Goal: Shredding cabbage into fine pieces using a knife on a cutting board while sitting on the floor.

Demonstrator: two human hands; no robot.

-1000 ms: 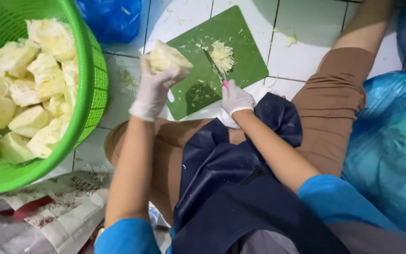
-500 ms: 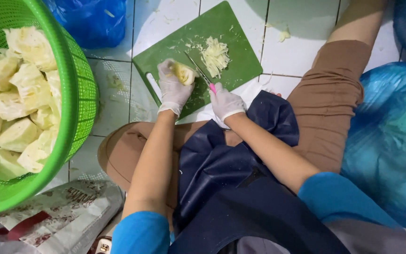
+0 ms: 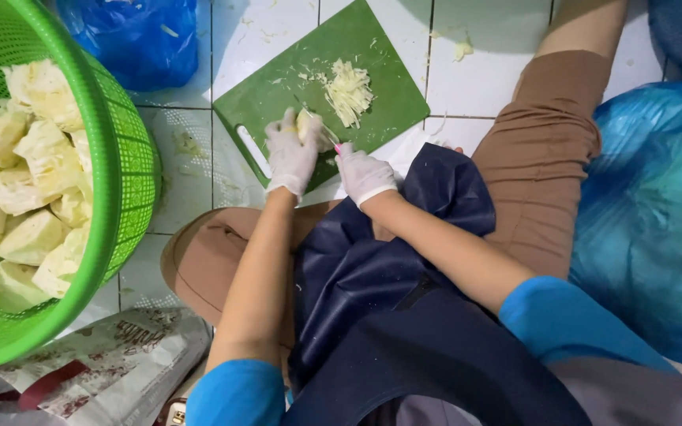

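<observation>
A green cutting board [image 3: 278, 87] lies on the white tiled floor in front of me. My left hand [image 3: 291, 154], in a white glove, presses a pale cabbage wedge [image 3: 308, 124] onto the board. My right hand [image 3: 363, 173], also gloved, grips a knife [image 3: 324, 136] whose blade meets the wedge. A small heap of shredded cabbage [image 3: 350, 91] sits on the board just beyond the wedge.
A large green plastic basket [image 3: 124, 181] with several cabbage chunks [image 3: 29, 189] stands at my left. A blue plastic bag [image 3: 140, 39] lies behind it, another blue bag [image 3: 653, 213] at my right. A printed sack [image 3: 112, 363] lies near my left knee.
My left hand carried the cabbage wedge from beside the basket down onto the board. My right hand brought the knife against it.
</observation>
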